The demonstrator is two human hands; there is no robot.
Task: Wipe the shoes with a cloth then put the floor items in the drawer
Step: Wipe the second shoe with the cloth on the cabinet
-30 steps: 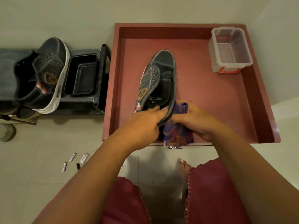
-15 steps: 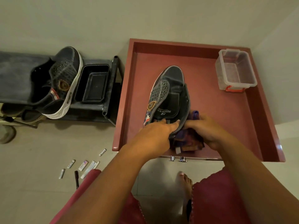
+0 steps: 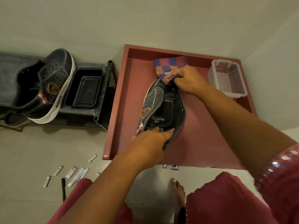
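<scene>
A dark grey shoe (image 3: 163, 109) is held over the open red drawer (image 3: 202, 135), toe pointing away from me. My left hand (image 3: 152, 139) grips its heel end. My right hand (image 3: 186, 80) presses a purple and orange checked cloth (image 3: 168, 67) against the toe. The matching shoe (image 3: 51, 88) lies on a low dark rack at the left. Several small floor items (image 3: 71, 172), tubes, sticks and a black pen, lie scattered on the tiles by my left knee.
A clear plastic box (image 3: 226, 78) stands in the drawer's far right corner. A black tray (image 3: 85, 89) sits on the rack (image 3: 103, 94) beside the other shoe. My bare foot (image 3: 178, 189) rests on the tiled floor below the drawer's front.
My right hand has carried the cloth from the shoe's heel side up to its toe. The left hand keeps its hold on the heel. My head has tilted, shifting the view.
</scene>
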